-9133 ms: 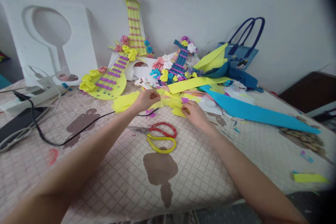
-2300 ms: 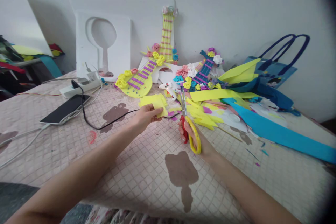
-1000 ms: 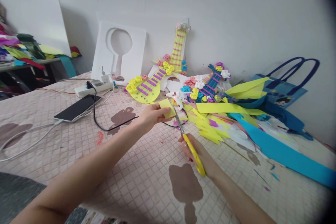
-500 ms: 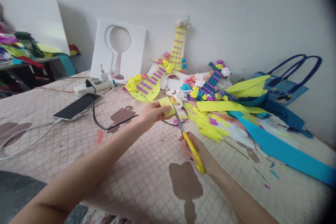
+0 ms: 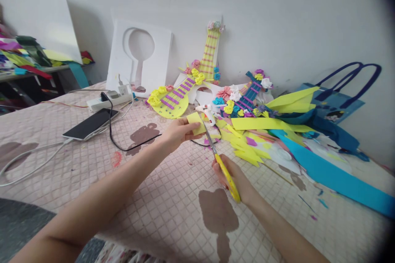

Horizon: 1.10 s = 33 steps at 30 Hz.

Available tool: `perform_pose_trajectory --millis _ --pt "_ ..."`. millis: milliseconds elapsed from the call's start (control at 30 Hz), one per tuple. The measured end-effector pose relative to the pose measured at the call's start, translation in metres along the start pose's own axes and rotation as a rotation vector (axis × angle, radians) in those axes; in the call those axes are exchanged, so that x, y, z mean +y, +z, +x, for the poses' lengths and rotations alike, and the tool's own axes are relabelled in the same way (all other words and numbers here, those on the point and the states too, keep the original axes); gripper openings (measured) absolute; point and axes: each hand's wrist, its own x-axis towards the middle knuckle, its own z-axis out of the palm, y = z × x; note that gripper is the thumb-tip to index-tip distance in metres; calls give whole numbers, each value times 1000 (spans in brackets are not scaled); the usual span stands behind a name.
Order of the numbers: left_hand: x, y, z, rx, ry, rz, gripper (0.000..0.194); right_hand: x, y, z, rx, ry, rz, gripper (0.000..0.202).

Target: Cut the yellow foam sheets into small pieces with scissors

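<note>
Between the thumb and fingers of my left hand (image 5: 176, 134) is a small yellow piece of paper (image 5: 194, 121), held above the table. My right hand (image 5: 232, 176) grips a pair of yellow-handled scissors (image 5: 226, 174), blades pointing up and away from me. The blades lie at the right edge of the paper; whether they are cutting into it I cannot tell. Just behind the paper rests a white glue gun (image 5: 208, 114). To the right, yellow paper scraps (image 5: 247, 150) are scattered in a heap.
Decorated paper guitars, one yellow (image 5: 173, 107) and one blue (image 5: 248, 100), stand at the back. A phone (image 5: 90, 124) with cables and a power strip (image 5: 109, 102) are at left. Blue paper (image 5: 327, 176) and a handled bag (image 5: 345, 109) lie right. A white cut-out board (image 5: 160, 53) leans on the wall.
Almost nothing differs. Both hands keep their hold on the paper and the scissors, with only a very slight shift of the right hand.
</note>
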Motion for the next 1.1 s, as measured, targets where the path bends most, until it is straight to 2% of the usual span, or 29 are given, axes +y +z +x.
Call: perform_pose_trajectory --millis 300,533,767,1100 --pt "1 1 0 17 -11 -15 17 2 1 0 16 14 -64 27" --pt "-1 -2 2 -6 -15 -28 21 4 4 0 -13 96 44 31" --pt "-1 -3 2 7 -28 -26 20 1 2 -3 -130 26 47 40" --pt "2 3 -3 23 -54 7 17 -9 0 -7 -122 -4 -40 42"
